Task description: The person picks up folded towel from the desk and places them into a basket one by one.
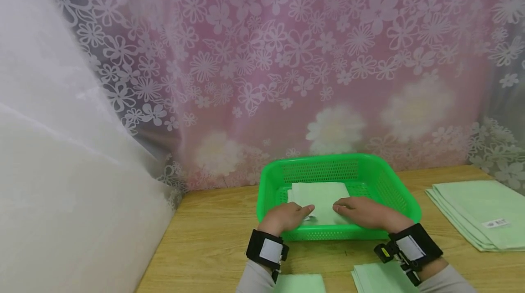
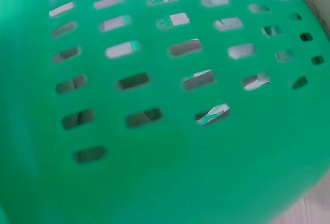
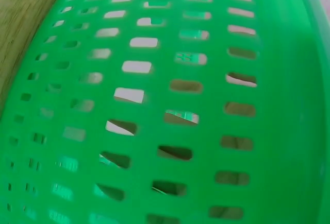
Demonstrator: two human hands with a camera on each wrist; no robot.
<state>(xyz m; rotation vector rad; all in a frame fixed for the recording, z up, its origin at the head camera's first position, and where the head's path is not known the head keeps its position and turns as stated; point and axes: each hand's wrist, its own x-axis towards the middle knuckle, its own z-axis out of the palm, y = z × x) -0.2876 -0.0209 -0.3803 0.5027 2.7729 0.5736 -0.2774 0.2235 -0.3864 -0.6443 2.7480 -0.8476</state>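
A folded pale green towel (image 1: pixel 321 197) lies in a green plastic basket (image 1: pixel 328 233) with perforated walls. My left hand (image 1: pixel 283 218) reaches over the near rim and rests on the towel's near left corner, thumb stretched inward. From the other side, my right hand (image 1: pixel 367 212) touches the towel's near right part, its thumb side toward the left hand. Most of the other fingers are hidden behind the hands. Only the basket wall (image 2: pixel 170 172) fills the left wrist view. In the right wrist view, the slotted wall (image 3: pixel 206 131) likewise hides the fingers.
A larger folded green towel (image 1: pixel 484 213) with a white label lies on the wooden table (image 1: pixel 213 229) to the right. Two more folded towels, one left (image 1: pixel 301 284) and one right (image 1: pixel 381 278), sit at the near edge. A flowered curtain (image 1: pixel 287 79) hangs behind the basket.
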